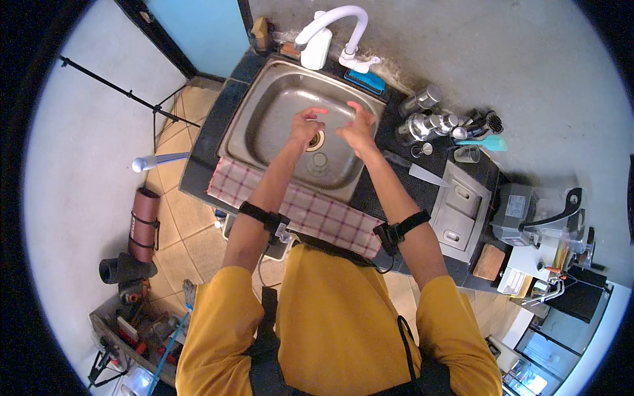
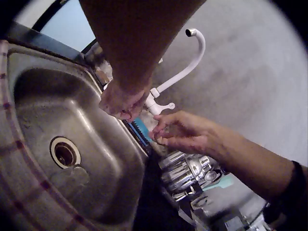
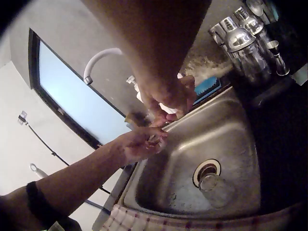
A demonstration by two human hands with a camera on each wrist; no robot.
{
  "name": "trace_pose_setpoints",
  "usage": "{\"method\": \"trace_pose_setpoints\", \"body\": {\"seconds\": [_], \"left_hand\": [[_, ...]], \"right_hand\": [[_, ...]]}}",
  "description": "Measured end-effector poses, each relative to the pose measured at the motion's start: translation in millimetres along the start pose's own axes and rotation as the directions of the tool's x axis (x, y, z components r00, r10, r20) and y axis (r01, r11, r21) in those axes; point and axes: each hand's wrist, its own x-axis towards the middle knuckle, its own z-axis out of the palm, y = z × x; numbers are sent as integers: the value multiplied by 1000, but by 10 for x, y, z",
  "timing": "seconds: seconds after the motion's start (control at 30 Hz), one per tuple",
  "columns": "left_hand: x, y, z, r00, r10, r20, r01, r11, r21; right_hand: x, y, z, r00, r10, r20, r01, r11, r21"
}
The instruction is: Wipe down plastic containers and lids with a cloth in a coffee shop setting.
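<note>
Both hands hover over the steel sink (image 1: 264, 125), apart from each other, and nothing shows in either. The left hand (image 1: 307, 127) is above the drain area with its index finger stretched out and the other fingers bent. To its right, the right hand (image 1: 358, 130) has its index finger raised and thumb spread. In the right wrist view, the left hand (image 3: 142, 144) and right hand (image 3: 168, 98) appear close, fingers loosely bent. A clear glass (image 3: 215, 190) rests in the basin beside the drain (image 3: 207, 171). The white faucet (image 1: 360, 33) arches behind the sink.
A checkered cloth (image 1: 317, 214) lies along the sink's front edge. Behind the basin is a blue brush (image 1: 364, 81). On the right counter stand metal shakers (image 1: 417, 127), a jigger (image 1: 421, 150), a glass (image 1: 467, 154) and a knife (image 1: 428, 175).
</note>
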Motion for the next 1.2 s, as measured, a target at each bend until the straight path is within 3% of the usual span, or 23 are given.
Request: {"method": "trace_pose_setpoints", "body": {"seconds": [0.2,0.27,0.4,0.5,0.57,0.8,0.9,1.1,1.2], "left_hand": [[-47,41,10,997,-41,58,50,986,-160],[-111,168,53,995,-97,-28,89,975,-204],[44,-90,6,992,-115,-49,105,979,-175],[62,-179,-51,1000,6,14,-2,969,-246],[-76,40,-52,991,-116,71,135,907,-399],[-7,-27,4,978,-200,-63,173,938,-299],[5,-85,-39,994,-108,-21,95,937,-336],[-122,132,-65,962,-271,45,267,882,-389],[-151,170,-34,944,-323,62,319,853,-412]], "right_hand": [[17,0,10,999,7,34,-8,999,32],[29,28,41,998,-61,-17,61,998,11],[-2,-75,-8,998,-19,-66,18,1000,-16],[-19,-121,-47,999,28,-28,-26,998,61],[-43,-115,-48,997,-58,-49,49,983,-177],[-186,-289,-52,996,89,14,-89,996,7],[-72,-161,-24,990,125,62,-123,992,-37],[-69,-157,-78,989,134,68,-136,990,25],[-116,-194,-87,998,62,24,-61,996,-62]]}}
